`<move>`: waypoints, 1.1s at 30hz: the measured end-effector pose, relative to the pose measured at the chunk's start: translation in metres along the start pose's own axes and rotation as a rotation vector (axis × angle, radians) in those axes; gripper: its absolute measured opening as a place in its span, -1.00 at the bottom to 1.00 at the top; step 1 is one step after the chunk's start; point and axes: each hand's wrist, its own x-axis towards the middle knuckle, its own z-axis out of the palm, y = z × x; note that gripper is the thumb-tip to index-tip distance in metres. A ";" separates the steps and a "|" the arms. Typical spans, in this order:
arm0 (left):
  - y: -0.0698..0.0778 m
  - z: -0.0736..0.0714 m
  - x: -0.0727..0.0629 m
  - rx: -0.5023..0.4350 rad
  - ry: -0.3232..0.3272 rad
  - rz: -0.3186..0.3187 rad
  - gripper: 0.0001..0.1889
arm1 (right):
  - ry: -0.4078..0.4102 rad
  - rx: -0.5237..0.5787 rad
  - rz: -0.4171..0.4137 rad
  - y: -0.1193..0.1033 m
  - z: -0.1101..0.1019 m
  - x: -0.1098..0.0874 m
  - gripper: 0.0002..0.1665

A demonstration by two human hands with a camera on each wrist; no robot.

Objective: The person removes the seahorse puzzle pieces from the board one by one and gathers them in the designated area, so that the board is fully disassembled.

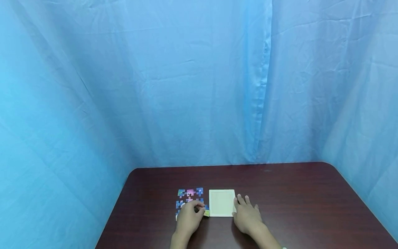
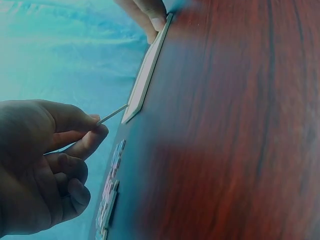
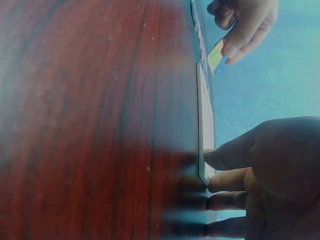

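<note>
Between thumb and fingertips, my left hand [image 1: 190, 216] pinches a puzzle piece [image 1: 206, 213] with yellow-green and blue printing. In the left wrist view the piece [image 2: 113, 113] is seen edge-on, tilted, its far end right at the corner of a pale square puzzle frame [image 1: 222, 190]. My right hand [image 1: 247, 215] rests at the frame's right side with fingers spread, the thumb on its rim in the right wrist view. The recessed inside of the frame is bare. Several loose puzzle pieces [image 1: 190, 192], blue and pink, lie left of the frame, partly hidden by my left hand.
The dark reddish-brown wooden table [image 1: 298, 200] has rounded far corners. Light blue curtains [image 1: 192, 86] hang behind it and along both sides.
</note>
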 end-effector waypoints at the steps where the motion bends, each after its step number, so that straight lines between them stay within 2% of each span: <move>1: -0.001 -0.001 0.000 0.004 0.005 -0.003 -0.96 | -0.001 0.000 0.000 0.000 0.000 0.000 -0.32; 6: -0.007 -0.004 -0.001 0.021 0.031 -0.013 -0.97 | -0.011 0.005 0.003 0.000 0.001 0.000 -0.31; 12: -0.012 -0.008 0.000 0.000 0.016 -0.041 -0.96 | -0.015 0.009 0.008 0.000 0.001 0.000 -0.31; 21: -0.016 -0.008 -0.001 0.010 0.035 -0.035 -0.94 | -0.016 0.011 0.014 -0.002 0.001 0.000 -0.30; 33: -0.016 -0.007 -0.003 0.006 0.048 -0.048 -0.96 | -0.006 0.023 0.011 0.001 0.003 -0.002 -0.31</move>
